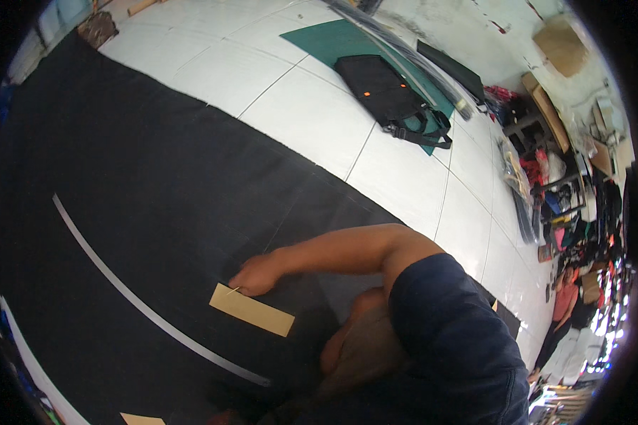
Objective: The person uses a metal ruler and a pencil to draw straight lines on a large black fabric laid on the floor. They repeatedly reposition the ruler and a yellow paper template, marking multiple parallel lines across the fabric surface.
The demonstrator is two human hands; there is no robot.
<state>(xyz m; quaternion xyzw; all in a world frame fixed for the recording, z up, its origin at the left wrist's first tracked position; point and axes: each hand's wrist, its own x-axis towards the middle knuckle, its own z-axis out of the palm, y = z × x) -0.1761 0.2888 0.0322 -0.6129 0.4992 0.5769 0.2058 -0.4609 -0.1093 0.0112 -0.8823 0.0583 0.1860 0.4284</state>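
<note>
My right hand (258, 276) is closed round a thin, pale, pen-like stick (232, 290), whose end lies over the upper left corner of a beige rectangular card (254, 310). The card lies flat on a wide sheet of black material (156, 184). To the left, a long metal ruler (138, 302) rests on the same sheet; it looks curved in this picture. At the lower edge a dim skin-toned patch (225, 418) may be part of my left hand, but no fingers show there.
My bent knee (365, 306) is on the sheet beside the card. Another beige piece (142, 419) shows at the bottom edge. Beyond, on white tiles (312, 106), a black bag (383, 88) lies on a green mat (312, 39). Piled goods and a person (563, 304) are at the right.
</note>
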